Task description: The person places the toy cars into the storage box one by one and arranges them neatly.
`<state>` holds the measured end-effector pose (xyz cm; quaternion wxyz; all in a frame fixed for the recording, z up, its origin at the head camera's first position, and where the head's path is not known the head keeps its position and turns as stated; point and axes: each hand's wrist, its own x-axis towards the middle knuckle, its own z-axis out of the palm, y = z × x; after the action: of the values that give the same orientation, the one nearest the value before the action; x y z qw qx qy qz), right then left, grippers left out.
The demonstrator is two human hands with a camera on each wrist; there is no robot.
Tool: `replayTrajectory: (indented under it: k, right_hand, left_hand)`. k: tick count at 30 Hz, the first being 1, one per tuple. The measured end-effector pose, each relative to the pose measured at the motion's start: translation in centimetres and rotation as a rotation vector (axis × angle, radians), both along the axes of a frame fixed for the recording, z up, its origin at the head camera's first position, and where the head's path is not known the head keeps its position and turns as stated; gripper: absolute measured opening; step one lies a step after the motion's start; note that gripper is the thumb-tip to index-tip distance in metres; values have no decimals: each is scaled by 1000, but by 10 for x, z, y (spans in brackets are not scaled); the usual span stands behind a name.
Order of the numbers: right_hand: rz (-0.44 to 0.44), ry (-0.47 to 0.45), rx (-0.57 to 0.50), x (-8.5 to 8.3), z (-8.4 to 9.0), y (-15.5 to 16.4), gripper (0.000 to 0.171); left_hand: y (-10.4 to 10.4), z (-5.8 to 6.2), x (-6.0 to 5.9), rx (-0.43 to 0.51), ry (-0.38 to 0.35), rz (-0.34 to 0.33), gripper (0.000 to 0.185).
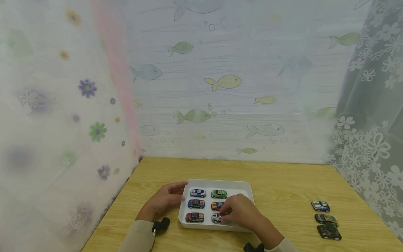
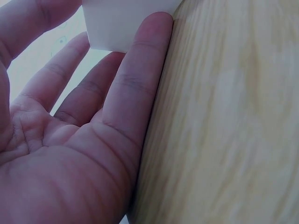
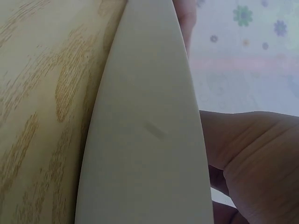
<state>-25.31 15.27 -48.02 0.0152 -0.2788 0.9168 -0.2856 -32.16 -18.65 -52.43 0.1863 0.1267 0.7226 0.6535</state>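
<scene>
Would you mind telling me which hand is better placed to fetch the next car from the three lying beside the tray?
The right hand, I think. The loose cars lie on the table's right side, nearer to it. The left hand rests against the tray's left edge, steadying it, farther away.

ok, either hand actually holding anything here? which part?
The right hand pinches the white toy car in the tray, apparently at its rear end. The left hand holds nothing; its straight fingers touch the tray's left rim.

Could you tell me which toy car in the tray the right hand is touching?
The white car in the front row; the right hand covers its right end.
</scene>
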Motion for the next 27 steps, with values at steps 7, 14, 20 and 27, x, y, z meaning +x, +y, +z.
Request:
replayTrajectory:
  k: [7,14,20,27]
  right_hand:
    - [-2,25,21,-1,-1,0,15]
    - [21,3,14,1,-1,-3,11]
    - [20,11,21,2,2,-4,12]
    - [-14,55,32,3,9,5,18]
  left_hand:
    - [1,0,-1,4,0,-1,69]
    - [0,-1,0,6,3,1,70]
    - [-1,-4,-1,35,-4,-7,70]
    - [1,-3,-2,32,4,-8,68]
